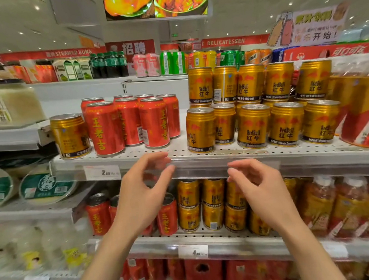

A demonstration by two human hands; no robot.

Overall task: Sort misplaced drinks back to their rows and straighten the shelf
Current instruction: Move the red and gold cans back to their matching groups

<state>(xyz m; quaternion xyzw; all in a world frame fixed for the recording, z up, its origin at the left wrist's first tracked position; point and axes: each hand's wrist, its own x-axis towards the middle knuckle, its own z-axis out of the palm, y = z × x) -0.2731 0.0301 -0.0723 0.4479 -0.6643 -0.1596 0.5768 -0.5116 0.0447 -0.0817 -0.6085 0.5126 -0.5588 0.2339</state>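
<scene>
On the white perforated shelf (202,158) a lone gold can (70,135) stands at the far left, beside several red cans (130,121). To the right, gold cans (254,126) fill the row, with more stacked on top of them (251,81). My left hand (139,193) and my right hand (256,187) hover in front of the shelf's front edge, below the cans. Both have loosely curved fingers and hold nothing. Neither hand touches a can.
The shelf below carries red cans (97,213) on the left, stacked gold cans (212,203) in the middle and bottles (336,203) at the right. A shrink-wrapped pack (360,110) stands at the upper shelf's right end. Round packaged goods (47,185) lie on the neighbouring left shelves.
</scene>
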